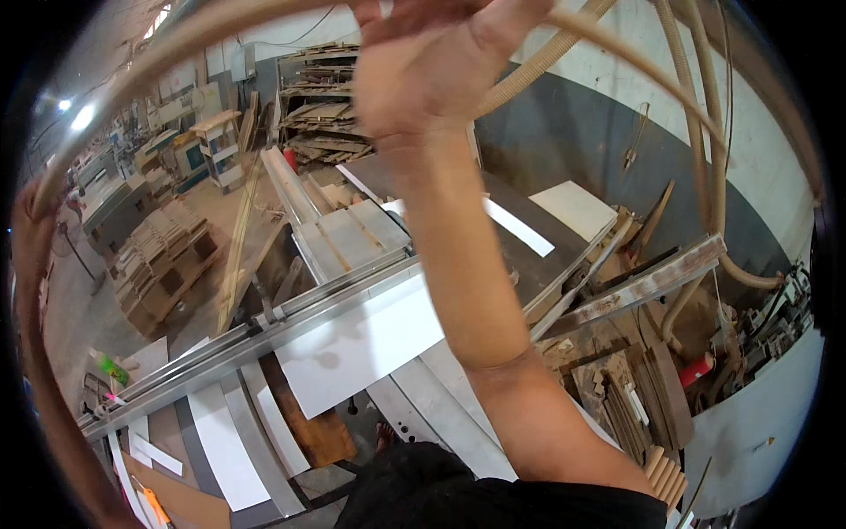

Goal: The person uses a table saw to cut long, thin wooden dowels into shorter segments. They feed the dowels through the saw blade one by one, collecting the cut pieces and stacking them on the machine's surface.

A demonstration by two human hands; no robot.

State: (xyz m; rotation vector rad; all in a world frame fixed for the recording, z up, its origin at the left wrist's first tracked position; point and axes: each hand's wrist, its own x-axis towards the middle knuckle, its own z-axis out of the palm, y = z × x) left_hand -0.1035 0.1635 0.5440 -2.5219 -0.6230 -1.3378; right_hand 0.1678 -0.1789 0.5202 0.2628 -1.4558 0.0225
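My left hand [31,201] is up at the far left edge, its fingers wrapped round a long tan strip [211,31] that looks like wood. The strip arcs across the top of the view. Raised high at the top middle, my right hand [432,66] shows its palm and meets the line of the strip. Motion smears it and the upper edge cuts off its fingers, so its grip is unclear. Below my right forearm a white panel [361,339] lies across a panel saw table with a long metal rail [238,353].
White and grey strips [229,441], a brown wooden piece [308,423] and an orange-handled tool [154,507] lie at lower left. Stacked boards [322,115] fill a rack at the back. Ribbed hoses [696,97] hang at right above offcuts [626,397]. A wood stack [167,256] stands left.
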